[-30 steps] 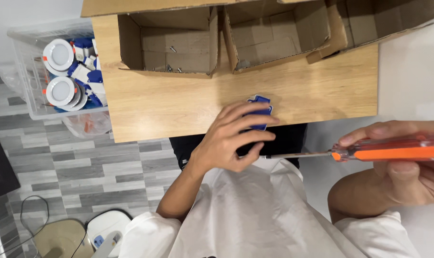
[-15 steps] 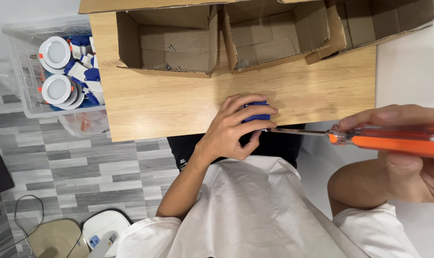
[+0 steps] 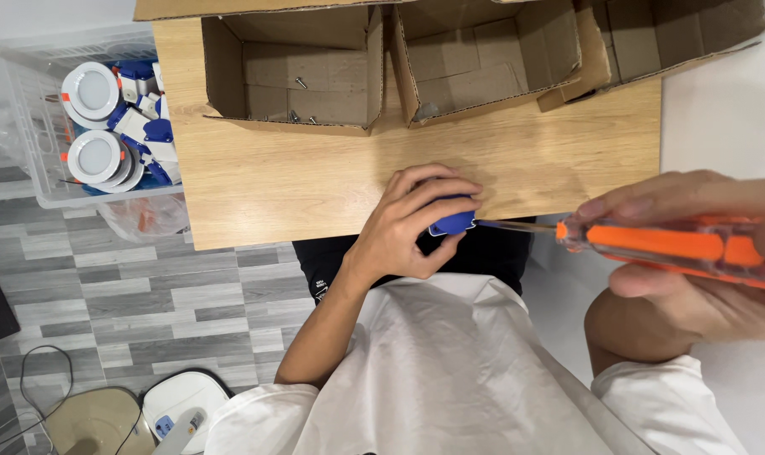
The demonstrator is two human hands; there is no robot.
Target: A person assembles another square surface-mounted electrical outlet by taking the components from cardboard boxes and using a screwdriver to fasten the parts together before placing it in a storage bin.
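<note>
Near the middle of the frame the left hand (image 3: 412, 223) curls over a small blue part (image 3: 452, 222), its fingers (image 3: 450, 187) wrapped round the top and the thumb underneath, pinching it against the front edge of the wooden worktop (image 3: 315, 181). Only a sliver of the blue part shows below the fingers. At the right edge the right hand (image 3: 703, 244) is closed around the orange-handled screwdriver (image 3: 669, 244), fingers pressed along the clear-and-orange grip; its thin metal shaft runs leftward and the tip meets the blue part's side. Along the top of the frame stand open cardboard boxes (image 3: 290, 72) (the left one has a few loose screws on its floor). At upper left, a clear plastic bin (image 3: 33, 126) on the grey floor holds round white lamp fittings and blue-and-white pieces.
</note>
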